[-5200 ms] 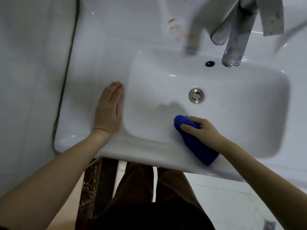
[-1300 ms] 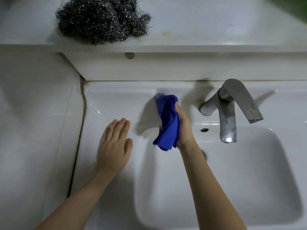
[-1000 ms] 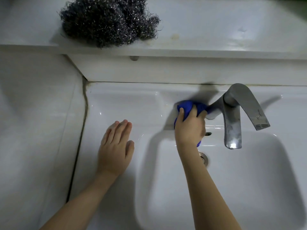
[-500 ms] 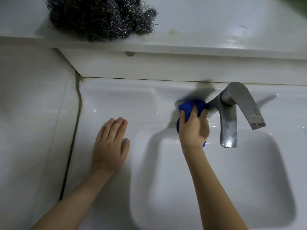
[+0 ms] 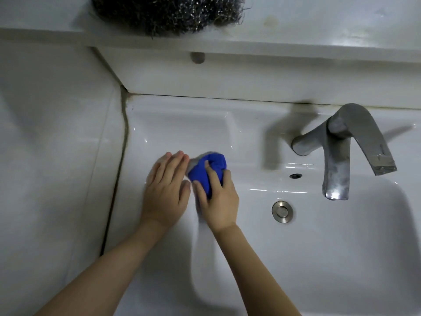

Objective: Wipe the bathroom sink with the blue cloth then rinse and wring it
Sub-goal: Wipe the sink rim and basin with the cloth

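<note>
The bunched blue cloth lies on the white sink at the back left corner of the basin. My right hand grips the cloth from above, fingers curled over it, and presses it onto the rim. My left hand rests flat on the sink's left ledge, fingers straight, right beside the cloth. The metal faucet stands at the back right, with no water running. The round drain sits in the basin below it.
A ball of steel wool sits on the white shelf above the sink. A tiled wall closes off the left side. A small overflow hole is left of the spout.
My right hand has slid the cloth left, from beside the faucet base to the basin's back left corner next to my left hand. My left hand stays flat on the ledge.
</note>
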A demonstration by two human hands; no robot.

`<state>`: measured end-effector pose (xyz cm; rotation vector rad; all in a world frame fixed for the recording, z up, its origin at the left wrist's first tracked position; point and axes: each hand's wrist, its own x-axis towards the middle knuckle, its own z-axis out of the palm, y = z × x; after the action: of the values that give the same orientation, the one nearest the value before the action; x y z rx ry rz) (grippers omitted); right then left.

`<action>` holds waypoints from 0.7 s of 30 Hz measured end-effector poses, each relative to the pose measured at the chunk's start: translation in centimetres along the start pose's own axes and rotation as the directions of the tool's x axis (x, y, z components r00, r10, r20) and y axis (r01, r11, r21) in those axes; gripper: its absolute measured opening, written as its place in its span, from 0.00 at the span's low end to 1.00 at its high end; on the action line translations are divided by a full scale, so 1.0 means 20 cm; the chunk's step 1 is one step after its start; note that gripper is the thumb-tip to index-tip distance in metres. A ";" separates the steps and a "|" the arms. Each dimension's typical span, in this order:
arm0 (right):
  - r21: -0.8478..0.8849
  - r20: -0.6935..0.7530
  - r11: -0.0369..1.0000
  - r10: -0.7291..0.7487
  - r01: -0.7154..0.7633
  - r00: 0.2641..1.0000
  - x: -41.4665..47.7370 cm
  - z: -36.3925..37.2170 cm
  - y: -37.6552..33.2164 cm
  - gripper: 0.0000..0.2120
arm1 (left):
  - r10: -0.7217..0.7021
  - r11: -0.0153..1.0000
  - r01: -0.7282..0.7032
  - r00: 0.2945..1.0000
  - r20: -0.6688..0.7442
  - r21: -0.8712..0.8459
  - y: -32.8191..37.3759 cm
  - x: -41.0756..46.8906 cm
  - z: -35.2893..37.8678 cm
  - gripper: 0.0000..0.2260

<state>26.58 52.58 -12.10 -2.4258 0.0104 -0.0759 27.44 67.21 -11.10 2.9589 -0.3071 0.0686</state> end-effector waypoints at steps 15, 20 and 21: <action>-0.214 -0.318 0.865 0.378 -0.454 0.870 0.48 -0.38 0.18 0.20 | -0.007 0.998 0.002 0.997 -0.082 -0.057 0.01 0.01 0.00 0.24; -0.238 -0.289 0.899 0.296 -0.367 0.911 0.36 -0.42 0.28 0.20 | 0.000 0.999 -0.004 0.996 -0.089 -0.054 0.00 0.01 0.00 0.24; -0.218 -0.334 0.879 0.341 -0.424 0.878 0.38 -0.42 0.29 0.20 | -0.003 0.998 -0.003 0.996 -0.093 -0.058 0.00 0.00 0.00 0.24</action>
<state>33.76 42.55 -9.17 -2.6266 0.6844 -0.2587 27.50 67.12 -11.05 2.8877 -0.2914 0.1931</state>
